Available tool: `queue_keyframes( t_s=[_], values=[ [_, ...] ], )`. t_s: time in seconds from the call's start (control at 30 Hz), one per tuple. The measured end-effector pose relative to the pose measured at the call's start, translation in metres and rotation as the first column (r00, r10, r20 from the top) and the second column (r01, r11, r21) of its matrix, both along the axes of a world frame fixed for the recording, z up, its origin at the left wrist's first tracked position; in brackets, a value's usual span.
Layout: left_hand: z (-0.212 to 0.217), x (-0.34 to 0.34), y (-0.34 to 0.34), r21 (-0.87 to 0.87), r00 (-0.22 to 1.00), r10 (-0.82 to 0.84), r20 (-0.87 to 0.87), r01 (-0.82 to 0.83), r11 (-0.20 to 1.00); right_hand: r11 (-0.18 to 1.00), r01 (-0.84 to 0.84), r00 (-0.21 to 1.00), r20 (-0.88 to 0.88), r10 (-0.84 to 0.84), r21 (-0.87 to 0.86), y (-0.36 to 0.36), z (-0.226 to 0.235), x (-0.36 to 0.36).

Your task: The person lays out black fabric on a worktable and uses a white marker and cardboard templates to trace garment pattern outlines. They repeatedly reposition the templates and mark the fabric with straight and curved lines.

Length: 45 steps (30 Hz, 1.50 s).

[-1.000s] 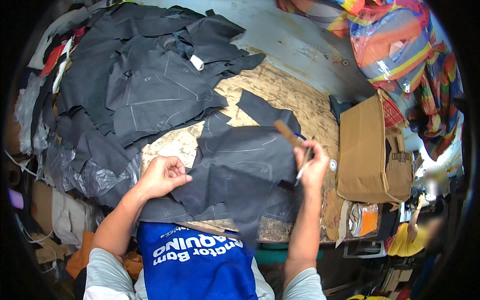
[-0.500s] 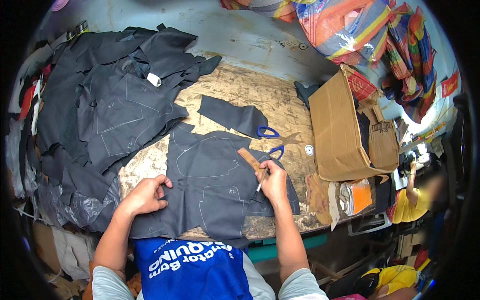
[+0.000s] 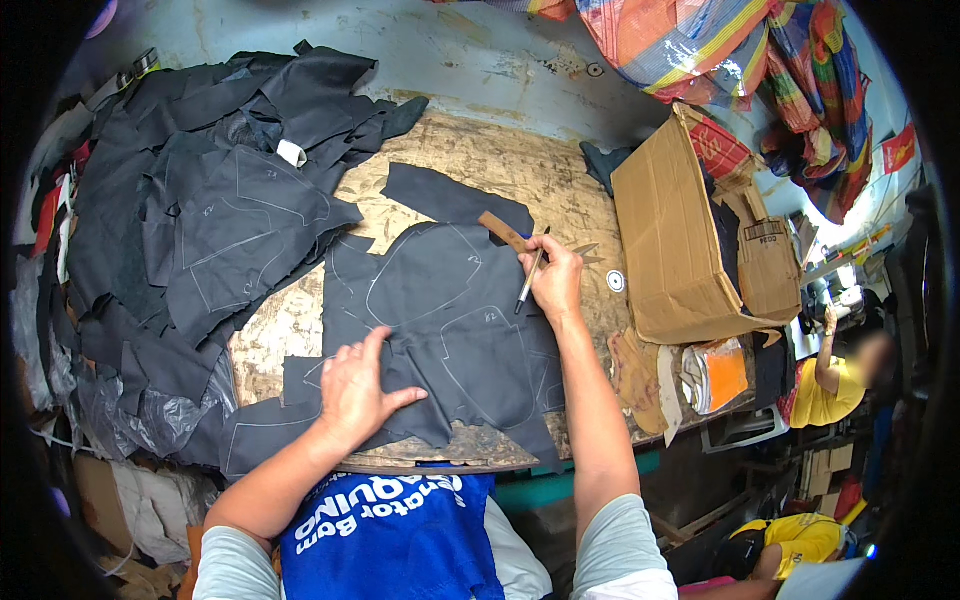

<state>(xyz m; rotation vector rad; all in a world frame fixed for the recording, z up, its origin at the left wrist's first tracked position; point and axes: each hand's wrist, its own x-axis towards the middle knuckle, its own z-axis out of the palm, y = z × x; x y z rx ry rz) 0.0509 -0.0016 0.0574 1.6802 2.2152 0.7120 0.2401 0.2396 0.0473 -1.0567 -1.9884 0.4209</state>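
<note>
Several dark leather-like pieces with pale drawn outlines overlap on the worn wooden table. On the nearest marked piece rests my left hand, its thumb and fingers spread apart. My right hand is closed around a slim pen, tip pointing down at the piece's right side. A flat brown strip also sticks out from the fingers of that hand. Just beyond it show the blades of scissors; their handles are mostly hidden. Another dark offcut lies farther back.
A large heap of dark sheets covers the table's left side. An open cardboard box stands at the right, with a folded orange-and-white bundle before it. Striped woven bags hang above. Two people in yellow sit farther right.
The marked piece has turned and shifted away from me, covering much of the scissors. My left hand has moved right and its fingers have spread. The right hand has risen, still holding pen and strip.
</note>
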Motion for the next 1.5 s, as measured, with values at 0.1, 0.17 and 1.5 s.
queue_keyframes(
  t_s=[0.1, 0.17, 1.5],
  values=[
    [-0.004, 0.000, 0.005, -0.061, 0.985, -0.056, 0.161, 0.067, 0.996, 0.998, 0.008, 0.997, -0.082, -0.003, 0.062, 0.007, 0.001, -0.003],
    [-0.006, -0.015, 0.016, -0.045, 0.964, -0.138, 0.228, 0.152, 0.987, 0.997, 0.029, 0.999, -0.046, -0.026, 0.070, 0.015, 0.002, -0.002],
    [-0.042, 0.007, 0.000, -0.060, 0.880, -0.455, -0.138, 0.451, 0.890, 0.942, 0.300, 0.952, 0.013, -0.305, 0.147, 0.019, -0.044, -0.004]
  ],
)
